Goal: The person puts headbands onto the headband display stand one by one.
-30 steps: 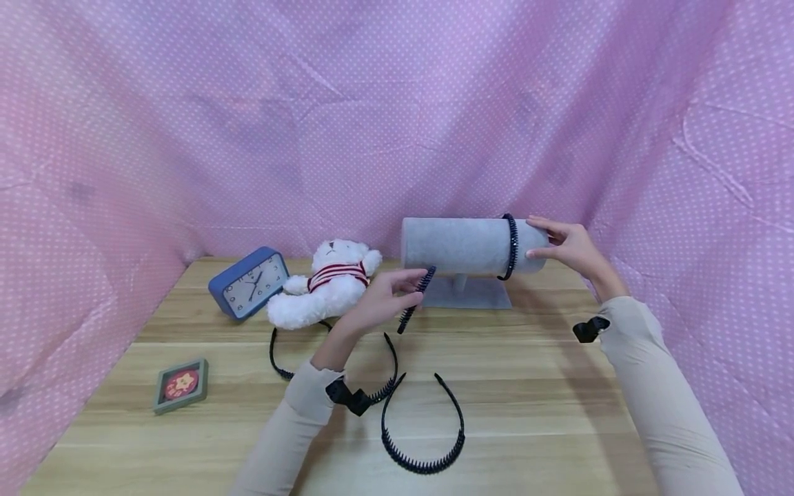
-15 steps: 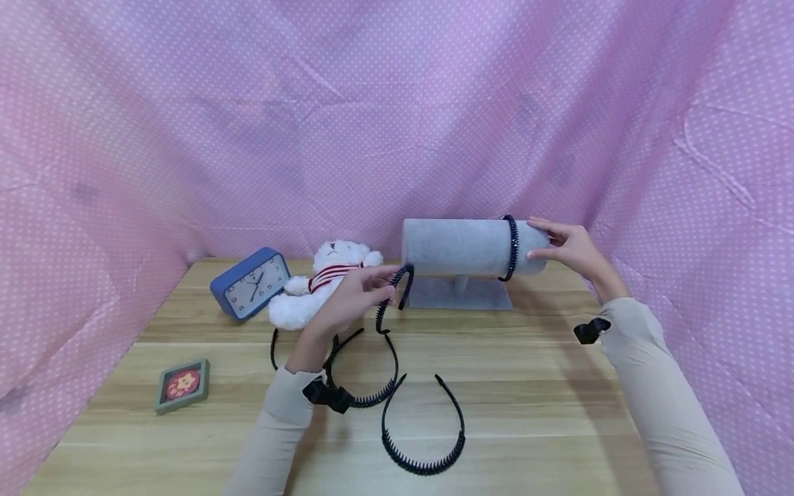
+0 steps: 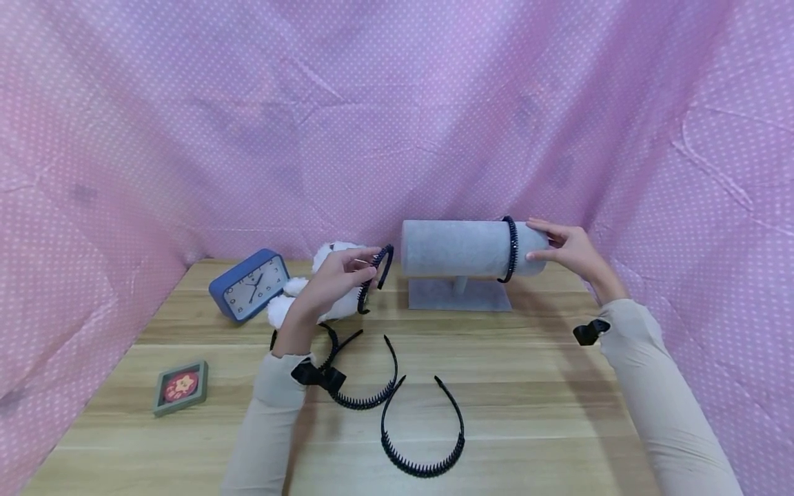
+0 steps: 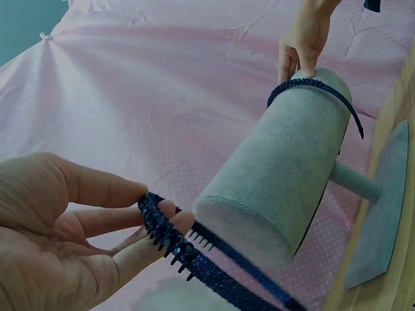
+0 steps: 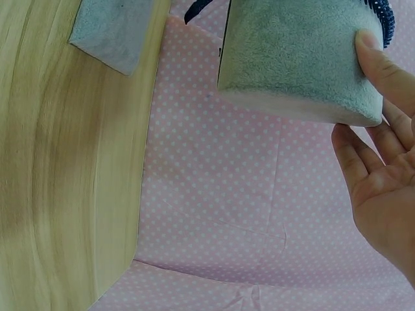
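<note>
Thumb and fingers of my left hand (image 3: 335, 277) pinch a dark, toothed headband (image 4: 224, 283) by its sparkly band. It is held in the air left of a grey plush cylinder headband stand (image 3: 455, 248), apart from it. A second dark headband (image 3: 513, 249) sits around the cylinder toward its right end. My right hand (image 3: 573, 253) grips that right end, the thumb (image 5: 382, 61) on the plush side and other fingers at the end's edge. Several more headbands lie on the table, one in front (image 3: 423, 472) and one behind it (image 3: 362, 404); another is partly hidden by my left wrist.
On the wooden table (image 3: 527, 427), a white teddy bear (image 3: 341, 308) lies behind my left hand, partly covered. Left of it stand a blue clock (image 3: 251, 286) and a small green-framed picture (image 3: 181, 387). Pink dotted cloth (image 3: 397, 124) hangs around the back and sides.
My left hand has moved left and slightly up with the headband, away from the stand's left end and over the bear. The band has turned, showing its curve. My right hand has stayed put.
</note>
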{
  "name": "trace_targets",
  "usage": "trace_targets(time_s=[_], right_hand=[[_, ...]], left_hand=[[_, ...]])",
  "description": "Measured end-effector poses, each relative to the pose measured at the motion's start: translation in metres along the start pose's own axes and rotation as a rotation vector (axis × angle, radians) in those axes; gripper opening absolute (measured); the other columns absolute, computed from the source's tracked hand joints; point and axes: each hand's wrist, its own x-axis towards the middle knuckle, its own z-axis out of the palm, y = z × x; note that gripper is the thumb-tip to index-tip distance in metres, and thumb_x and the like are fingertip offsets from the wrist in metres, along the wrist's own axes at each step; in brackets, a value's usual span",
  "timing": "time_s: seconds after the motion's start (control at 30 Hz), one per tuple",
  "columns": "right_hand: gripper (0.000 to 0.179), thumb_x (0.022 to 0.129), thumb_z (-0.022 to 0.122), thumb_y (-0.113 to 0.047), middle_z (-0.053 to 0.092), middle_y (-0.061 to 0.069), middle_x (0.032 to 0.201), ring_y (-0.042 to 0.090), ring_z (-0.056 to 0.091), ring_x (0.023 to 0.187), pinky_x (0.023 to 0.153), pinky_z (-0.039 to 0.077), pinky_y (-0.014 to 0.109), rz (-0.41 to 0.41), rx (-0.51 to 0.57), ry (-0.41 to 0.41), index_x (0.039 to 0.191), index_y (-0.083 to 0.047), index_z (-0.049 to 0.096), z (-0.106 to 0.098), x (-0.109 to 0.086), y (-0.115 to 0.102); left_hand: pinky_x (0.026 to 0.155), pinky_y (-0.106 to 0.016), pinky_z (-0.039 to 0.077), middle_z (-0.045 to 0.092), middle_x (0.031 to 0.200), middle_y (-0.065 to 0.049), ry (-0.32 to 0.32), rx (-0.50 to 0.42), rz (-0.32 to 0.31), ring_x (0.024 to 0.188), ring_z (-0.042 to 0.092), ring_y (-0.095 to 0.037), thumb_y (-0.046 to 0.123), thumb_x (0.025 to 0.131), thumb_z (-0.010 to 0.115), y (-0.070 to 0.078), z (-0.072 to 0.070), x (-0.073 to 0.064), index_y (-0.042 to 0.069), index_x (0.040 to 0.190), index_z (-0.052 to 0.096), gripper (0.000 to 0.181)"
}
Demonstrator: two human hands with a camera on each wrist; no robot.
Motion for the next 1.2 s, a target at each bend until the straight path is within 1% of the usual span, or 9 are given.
trace_targets(time_s=[0.07,0.17,0.3,0.37,0.47,0.6,0.7,0.97,1.2], right_hand=[[0.076,0.084,0.085,-0.031,0.036,0.000,0.165,0.028,0.042,0.147,0.120,0.037,0.046,0.008,0.006,-0.003,0.152,-0.024,0.051,0.000,-0.001,0.000],[0.076,0.084,0.085,-0.031,0.035,0.000,0.166,0.029,0.042,0.148,0.120,0.036,0.048,0.010,0.009,-0.008,0.152,-0.024,0.050,0.000,-0.001,-0.001],[0.075,0.085,0.085,-0.031,0.037,0.000,0.165,0.027,0.043,0.146,0.116,0.042,0.030,-0.005,-0.001,-0.001,0.151,-0.023,0.051,0.000,-0.001,0.001],[0.075,0.085,0.085,-0.030,0.038,0.001,0.164,0.027,0.044,0.146,0.110,0.044,0.019,-0.012,-0.004,0.004,0.151,-0.023,0.052,0.000,0.000,0.003],[0.074,0.085,0.085,-0.028,0.039,0.002,0.164,0.028,0.045,0.145,0.103,0.044,0.011,-0.022,0.000,0.009,0.151,-0.021,0.052,0.000,0.000,0.004],[0.073,0.085,0.084,-0.025,0.039,0.003,0.164,0.031,0.045,0.145,0.101,0.043,0.009,-0.034,0.011,0.010,0.151,-0.020,0.052,0.001,0.001,0.004],[0.072,0.085,0.085,-0.021,0.040,0.004,0.163,0.031,0.046,0.144,0.097,0.042,0.005,-0.058,0.028,0.017,0.150,-0.018,0.053,0.002,0.001,0.004],[0.070,0.085,0.084,-0.015,0.043,0.008,0.161,0.031,0.047,0.143,0.095,0.041,0.002,-0.093,0.034,0.030,0.148,-0.013,0.054,0.002,0.002,0.004],[0.070,0.085,0.084,-0.016,0.044,0.010,0.160,0.032,0.046,0.143,0.096,0.042,0.003,-0.105,0.014,0.035,0.148,-0.013,0.055,0.002,0.003,0.007]], left_hand=[[0.091,-0.026,0.052,0.062,0.131,-0.022,0.052,-0.007,0.003,0.109,0.063,-0.022,0.006,0.102,0.058,0.000,0.002,0.005,0.003,0.149,0.051,0.047],[0.079,-0.019,0.049,0.056,0.140,-0.022,0.140,-0.040,0.008,0.116,0.058,-0.024,0.004,0.102,0.059,-0.001,0.009,0.012,0.004,0.149,0.051,0.047],[0.076,-0.013,0.048,0.057,0.134,-0.023,0.247,-0.112,0.046,0.113,0.058,-0.024,-0.001,0.099,0.060,-0.002,0.020,0.023,0.000,0.146,0.053,0.048],[0.081,-0.011,0.049,0.057,0.133,-0.023,0.282,-0.138,0.071,0.113,0.058,-0.023,-0.004,0.098,0.060,-0.003,0.025,0.028,-0.001,0.145,0.054,0.047],[0.084,-0.012,0.050,0.056,0.132,-0.024,0.298,-0.155,0.103,0.115,0.058,-0.025,-0.005,0.097,0.061,-0.003,0.031,0.035,-0.002,0.144,0.055,0.047],[0.087,-0.013,0.050,0.057,0.131,-0.024,0.298,-0.171,0.123,0.117,0.058,-0.028,-0.006,0.096,0.062,-0.002,0.038,0.043,-0.002,0.143,0.056,0.047],[0.091,-0.018,0.050,0.058,0.130,-0.024,0.307,-0.176,0.133,0.115,0.059,-0.027,-0.006,0.095,0.063,-0.003,0.044,0.049,-0.002,0.141,0.057,0.046],[0.110,-0.044,0.048,0.058,0.127,-0.025,0.325,-0.180,0.157,0.116,0.060,-0.032,-0.006,0.096,0.063,-0.006,0.055,0.065,-0.004,0.140,0.058,0.045],[0.117,-0.048,0.040,0.058,0.129,-0.025,0.319,-0.128,0.160,0.120,0.059,-0.036,-0.003,0.097,0.063,-0.011,0.057,0.071,-0.002,0.143,0.056,0.046]])
